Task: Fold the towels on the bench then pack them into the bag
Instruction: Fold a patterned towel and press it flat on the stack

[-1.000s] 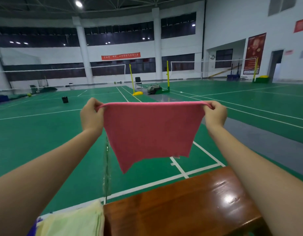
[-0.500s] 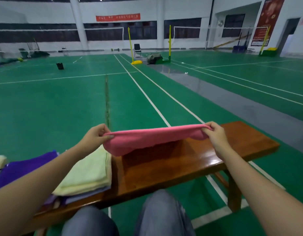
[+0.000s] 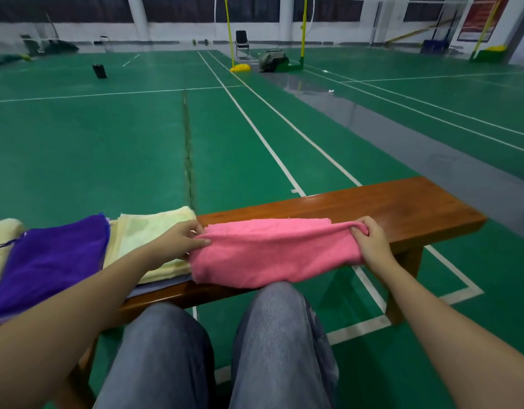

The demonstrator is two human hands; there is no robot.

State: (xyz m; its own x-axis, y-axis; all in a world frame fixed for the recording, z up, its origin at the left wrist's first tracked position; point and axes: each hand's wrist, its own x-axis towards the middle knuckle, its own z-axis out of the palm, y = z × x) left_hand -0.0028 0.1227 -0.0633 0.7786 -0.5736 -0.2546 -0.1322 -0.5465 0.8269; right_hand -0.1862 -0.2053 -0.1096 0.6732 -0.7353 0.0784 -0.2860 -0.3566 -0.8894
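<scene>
Plainly a soft, light load: pink towel held at both ends

The pink towel (image 3: 272, 252) is laid across the middle of the bench (image 3: 402, 208), and its near edge hangs over the bench's near side, just above the knees (image 3: 269, 320). Its left end is pinched between thumb and fingers of the left hand (image 3: 181, 239). Its right end is bunched and gripped in the curled fingers of the right hand (image 3: 370, 243). The cloth sags between the two holds and wrinkles at the right grip, so it is judged limp, light and fuzzy, with no stiffness of its own. It is not likely to slip or to be damaged, but any unsupported part will droop and any loose layer will shift.

A hold at the corners or short ends is judged best, with the cloth kept lightly taut so that edges can be matched. The flat bench can be used to press each crease. Whether the towel is already doubled cannot be told for certain.

Touching its left end, a yellow towel (image 3: 148, 231) is stacked flat, and a purple towel (image 3: 54, 261) lies further left. No bag is made out near the bench
</scene>
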